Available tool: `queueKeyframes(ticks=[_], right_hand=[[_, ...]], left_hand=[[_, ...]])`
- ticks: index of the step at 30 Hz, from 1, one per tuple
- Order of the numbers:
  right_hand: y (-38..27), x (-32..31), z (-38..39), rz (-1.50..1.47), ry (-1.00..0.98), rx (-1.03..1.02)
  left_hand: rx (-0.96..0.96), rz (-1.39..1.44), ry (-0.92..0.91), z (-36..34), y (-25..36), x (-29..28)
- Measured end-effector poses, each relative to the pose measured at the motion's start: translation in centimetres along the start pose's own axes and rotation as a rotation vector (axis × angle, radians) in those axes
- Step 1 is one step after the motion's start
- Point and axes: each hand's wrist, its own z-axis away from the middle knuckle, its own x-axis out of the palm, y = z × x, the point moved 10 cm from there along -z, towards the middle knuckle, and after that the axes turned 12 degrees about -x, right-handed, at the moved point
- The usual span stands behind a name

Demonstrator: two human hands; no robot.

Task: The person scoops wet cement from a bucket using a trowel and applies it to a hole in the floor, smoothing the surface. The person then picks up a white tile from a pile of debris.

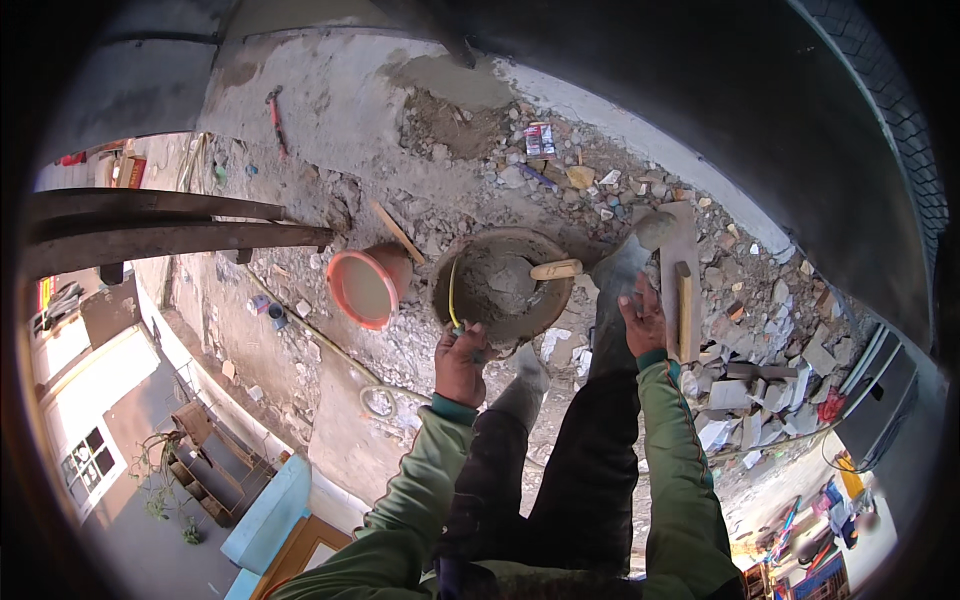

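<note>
My left hand (463, 362) is closed at the near rim of a round tub (442, 285) of grey mortar (500, 278). A thin, curved yellow cord-like piece (452, 290) runs from its fingers along the tub's left side; its exact kind is unclear. Inside the tub lies a trowel, its wooden handle (556, 269) pointing right and its blade hidden in the mortar. My right hand (643, 316) hangs open, fingers apart, just left of a plastering float (678, 235) with a wooden grip (684, 312). Nothing shows in that hand.
An orange bucket (335, 290) of cloudy water stands left of the tub, near a wooden stick (398, 232). A yellowish hose (330, 345) crosses the ground. Broken rubble (770, 400) lies right; a red-handled hammer (276, 122) lies far left. Dark beams (180, 235) jut in from the left.
</note>
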Motion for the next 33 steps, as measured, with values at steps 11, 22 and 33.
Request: queueKeyframes(ticks=[11,22,33], right_hand=[[-6.8,9.0,-11.6,0.967,-0.505,-0.047],[2.5,17.9,-11.3,0.914,-0.868,-0.025],[-2.1,12.1,-11.2,0.864,-0.65,0.075]], left_hand=[[-0.007,-0.114,-0.048,-10.3,-3.2,3.1],[0.301,-0.797,0.389,-20.3,-3.3,-9.8],[-0.206,-1.364,0.25,-1.9,-20.9,-25.1]])
